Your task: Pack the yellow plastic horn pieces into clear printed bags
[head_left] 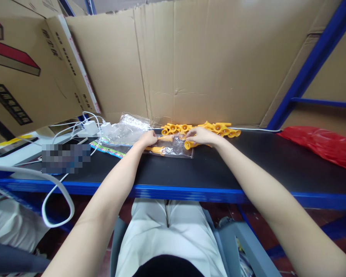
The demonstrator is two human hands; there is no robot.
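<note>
Clear plastic bag [170, 148] lies flat on the black tabletop [219, 169], at centre, w/ yellow toy parts inside. Left hand [148, 138] presses on the bag's left end, fingers bent down on the plastic. Right hand [200, 135] is at the bag's right end, fingers closed around a yellow toy piece [189, 144] at the bag mouth. Just behind, a pile of yellow pieces [219, 129] lies near the cardboard wall [173, 57]. Far right: red bag [320, 144]. Far left: white chargers [96, 127] & cables.
</note>
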